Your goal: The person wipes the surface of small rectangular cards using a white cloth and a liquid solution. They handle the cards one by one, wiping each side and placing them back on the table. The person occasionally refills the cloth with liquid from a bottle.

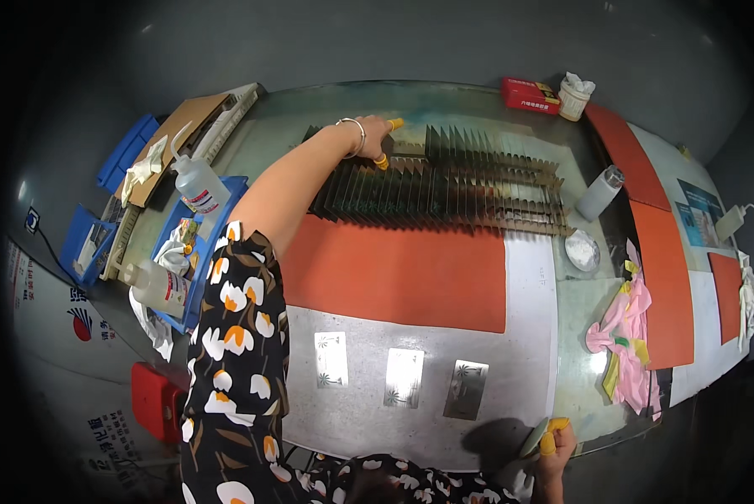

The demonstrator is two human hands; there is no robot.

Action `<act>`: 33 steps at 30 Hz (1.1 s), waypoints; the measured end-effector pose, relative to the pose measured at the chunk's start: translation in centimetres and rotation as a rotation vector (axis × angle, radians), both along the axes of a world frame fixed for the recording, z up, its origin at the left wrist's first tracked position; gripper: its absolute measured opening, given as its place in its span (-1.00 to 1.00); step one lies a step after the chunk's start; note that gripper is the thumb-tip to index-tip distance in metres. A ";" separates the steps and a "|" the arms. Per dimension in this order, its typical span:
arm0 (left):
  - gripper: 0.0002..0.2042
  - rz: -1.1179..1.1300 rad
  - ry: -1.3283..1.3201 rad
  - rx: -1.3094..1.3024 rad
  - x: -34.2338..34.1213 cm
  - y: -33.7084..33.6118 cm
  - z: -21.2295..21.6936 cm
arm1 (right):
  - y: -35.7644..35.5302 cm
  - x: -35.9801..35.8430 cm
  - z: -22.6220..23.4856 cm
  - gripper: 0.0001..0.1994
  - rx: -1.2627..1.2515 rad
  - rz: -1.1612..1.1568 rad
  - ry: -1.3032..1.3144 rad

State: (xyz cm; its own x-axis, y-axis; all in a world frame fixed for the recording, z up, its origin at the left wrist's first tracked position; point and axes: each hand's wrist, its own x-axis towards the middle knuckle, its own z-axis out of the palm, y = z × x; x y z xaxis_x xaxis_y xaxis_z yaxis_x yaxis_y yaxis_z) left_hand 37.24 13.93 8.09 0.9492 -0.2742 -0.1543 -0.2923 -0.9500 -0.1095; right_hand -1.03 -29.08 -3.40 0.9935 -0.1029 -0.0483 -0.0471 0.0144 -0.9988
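Observation:
My left hand (375, 139) reaches far across the table over a rack of thin dark upright plates (385, 195). Yellow covers sit on its finger and thumb, which are spread apart with nothing visible between them. Close to my body at the lower right, my right hand (557, 449), also with yellow fingertip covers, is closed on a thin grey-green piece (533, 439); its kind is unclear. Three flat cards with palm-tree patterns lie on the grey sheet: a left card (331, 359), a middle card (404, 378) and a darker right card (466, 390).
An orange mat (394, 273) lies before the rack. Squeeze bottles (199, 186) stand by a blue tray (194, 294) at left. To the right are a grey bottle (600, 193), a bowl of white material (582, 250) and a pink cloth (625, 323). A red box (530, 96) sits behind.

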 end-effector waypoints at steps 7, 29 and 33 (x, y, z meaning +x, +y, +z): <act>-0.46 0.095 -0.206 -0.359 -3.8 5.2 3.0 | 0.1 0.1 -0.7 -0.86 0.022 -0.016 -0.021; -0.71 0.732 -0.302 -0.371 -2.2 14.7 -2.1 | 0.4 0.3 -0.6 -0.83 -0.092 -0.033 -0.060; -0.78 0.621 -0.586 -0.490 -7.3 15.3 0.3 | 0.1 0.2 -0.9 -0.84 -0.082 -0.010 -0.056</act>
State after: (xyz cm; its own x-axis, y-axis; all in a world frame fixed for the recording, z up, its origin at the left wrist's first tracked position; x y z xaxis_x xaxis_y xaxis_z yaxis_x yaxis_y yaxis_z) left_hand 29.93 29.20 8.41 0.8363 0.3913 0.3840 0.2492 -0.8952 0.3696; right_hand -0.87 -28.98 -4.34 0.9933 -0.1144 0.0158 0.0082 -0.0669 -0.9977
